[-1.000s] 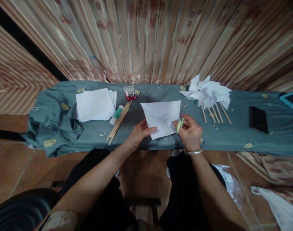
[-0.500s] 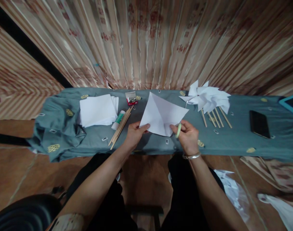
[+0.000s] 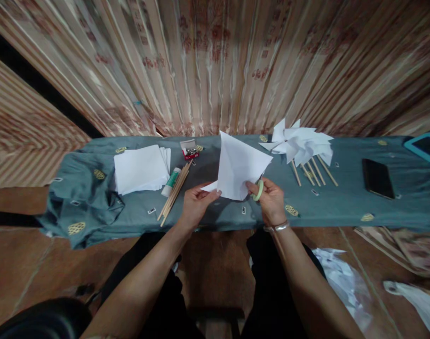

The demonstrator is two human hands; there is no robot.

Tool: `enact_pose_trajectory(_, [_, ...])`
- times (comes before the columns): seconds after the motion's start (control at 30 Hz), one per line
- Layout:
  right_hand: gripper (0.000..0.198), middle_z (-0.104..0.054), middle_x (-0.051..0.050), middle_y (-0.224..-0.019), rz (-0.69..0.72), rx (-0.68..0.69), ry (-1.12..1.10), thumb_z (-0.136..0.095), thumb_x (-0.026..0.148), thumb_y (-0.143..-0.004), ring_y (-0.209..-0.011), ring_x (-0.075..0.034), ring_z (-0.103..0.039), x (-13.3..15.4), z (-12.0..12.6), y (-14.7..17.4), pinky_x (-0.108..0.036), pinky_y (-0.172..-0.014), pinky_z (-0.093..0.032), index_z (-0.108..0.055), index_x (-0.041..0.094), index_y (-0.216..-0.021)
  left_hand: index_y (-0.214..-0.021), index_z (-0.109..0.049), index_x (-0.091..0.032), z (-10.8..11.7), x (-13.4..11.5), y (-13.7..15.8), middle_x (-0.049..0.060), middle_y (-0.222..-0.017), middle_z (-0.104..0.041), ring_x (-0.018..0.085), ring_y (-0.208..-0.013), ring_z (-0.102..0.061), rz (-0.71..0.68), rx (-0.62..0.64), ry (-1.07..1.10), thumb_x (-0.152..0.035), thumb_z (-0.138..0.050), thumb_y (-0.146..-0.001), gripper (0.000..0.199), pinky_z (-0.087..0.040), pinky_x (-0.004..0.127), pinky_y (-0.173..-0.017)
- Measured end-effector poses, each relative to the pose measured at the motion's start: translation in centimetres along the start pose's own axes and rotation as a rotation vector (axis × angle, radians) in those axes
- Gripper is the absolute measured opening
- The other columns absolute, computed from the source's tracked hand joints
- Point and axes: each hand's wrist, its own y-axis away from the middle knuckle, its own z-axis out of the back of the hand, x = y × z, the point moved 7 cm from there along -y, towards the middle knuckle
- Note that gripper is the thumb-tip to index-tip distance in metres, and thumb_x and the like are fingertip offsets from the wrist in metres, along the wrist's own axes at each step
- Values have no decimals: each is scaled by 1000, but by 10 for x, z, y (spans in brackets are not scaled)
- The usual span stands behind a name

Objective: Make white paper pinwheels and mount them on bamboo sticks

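A white sheet of paper is held up over the near side of the table, with creases in it. My left hand pinches a narrow flap at its lower left corner between thumb and fingers. At the lower right edge, my right hand grips the paper, thumb in front. A pale green loop, which looks like the handle of scissors, is also in the right hand; the blades are hidden.
Left of the paper lie a stack of white sheets, a glue stick, wooden sticks and an opened red box of small metal pins. Paper pinwheels on sticks, a phone and a blue-framed tablet lie rightward.
The sheet has turned between my hands, and its lower left corner now sticks out as a separate flap in my left hand. The view has shifted slightly.
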Motion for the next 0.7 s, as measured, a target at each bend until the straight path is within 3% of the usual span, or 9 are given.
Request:
enact_pose_trajectory(0.1, [45, -58, 6, -50, 8, 24, -13, -88, 45, -43, -47, -8, -46, -1, -4, 2, -21, -45, -37, -62, 19, -69, -76, -74, -16, -4, 1, -1, 4, -74, -74, 19, -68, -68, -46, 21, -57, -40, -86, -50, 38, -54, 31, -70])
enact_pose_trajectory(0.23, [44, -62, 4, -53, -10, 104, 16, -88, 47, -46, -45, -6, -43, -5, -15, 8, -21, -45, -35, -63, 18, -69, -67, -68, -18, -4, 1, -4, 5, -70, -73, 24, -74, -68, -137, -43, -203, -34, -80, -57, 22, -56, 33, -68])
enact_pose_trajectory(0.33, [50, -64, 3, -58, -57, 162, 43, -87, 49, -47, -50, -9, -49, -8, -15, 11, -22, -48, -38, -67, 18, -79, -76, -68, -18, 1, -8, -8, 7, -80, -74, 24, -79, -69, -220, -89, -229, -30, -76, -61, 21, -58, 33, -66])
enact_pose_trajectory(0.4, [55, -68, 0, -65, -76, 211, 88, -86, 52, -50, -56, -11, -55, -10, -11, 12, -23, -52, -42, -68, 17, -88, -82, -67, -17, 8, -13, -12, 8, -87, -75, 23, -73, -69, -233, -131, -219, -31, -76, -62, 26, -57, 31, -57])
enact_pose_trajectory(0.57, [54, -73, -5, -79, -135, 525, 292, -78, 55, -63, -63, -13, -59, -19, -9, 32, -25, -57, -45, -67, 16, -98, -76, -65, -14, 29, -20, -28, 11, -81, -74, 20, -61, -66, -240, -219, -273, -39, -76, -61, 32, -52, 28, -45])
enact_pose_trajectory(0.7, [53, -72, -3, -79, -74, 698, 463, -78, 51, -66, -68, -14, -61, -28, -9, 49, -27, -65, -47, -67, 16, -105, -76, -66, -13, 33, -20, -36, 11, -76, -73, 19, -56, -64, -280, -217, -347, -43, -72, -64, 33, -52, 28, -44])
